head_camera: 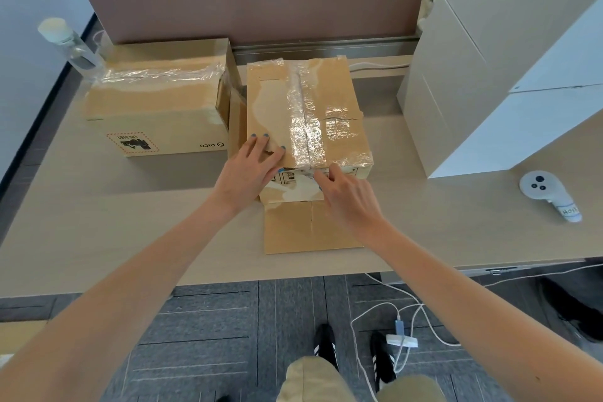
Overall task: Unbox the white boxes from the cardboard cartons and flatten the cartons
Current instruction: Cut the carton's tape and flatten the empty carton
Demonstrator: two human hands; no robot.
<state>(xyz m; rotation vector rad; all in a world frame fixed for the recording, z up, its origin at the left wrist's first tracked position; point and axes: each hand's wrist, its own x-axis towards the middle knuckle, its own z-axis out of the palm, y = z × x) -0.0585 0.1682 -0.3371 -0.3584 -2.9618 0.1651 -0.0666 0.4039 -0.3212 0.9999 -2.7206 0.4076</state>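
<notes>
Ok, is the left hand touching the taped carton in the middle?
Touching. Head view: the left hand lies flat on the middle carton, fingertips on its top.

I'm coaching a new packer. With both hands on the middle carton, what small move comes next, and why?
Probably peel the clear tape back along the top seam. The right hand seems to pinch its end at the near edge of the middle carton, the left hand presses on the top, and the flaps are taped shut.

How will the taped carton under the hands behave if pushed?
The taped carton looks broad and low, so it should slide, not tip. Crinkled clear tape seals its top, so it is probably stiff. The tear at right suggests weak cardboard there.
</notes>
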